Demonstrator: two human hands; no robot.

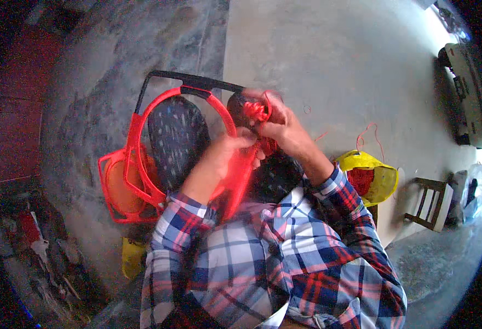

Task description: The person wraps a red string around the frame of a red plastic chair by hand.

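Between my knees, over dark speckled trouser legs, stands a red frame (136, 131) with a rounded loop and a black bar (196, 81) along its far side. My right hand (276, 122) is closed around a bunched bundle of red cord (257, 110), a loop of it sticking up past the fingers. Just left of it and a little nearer, my left hand (234, 141) is closed against more red material beside the frame. What its fingers grip is hidden and blurred. A broad red piece (234, 183) runs from the hands down toward my lap.
At the left lies a red-rimmed orange panel (125, 185). On the right sits a yellow bag (382, 183) with red material inside and a thin red cord (373, 131) trailing out. Beyond it are a slatted wooden stool (428, 204) and a parked vehicle (467, 98) at the far right.
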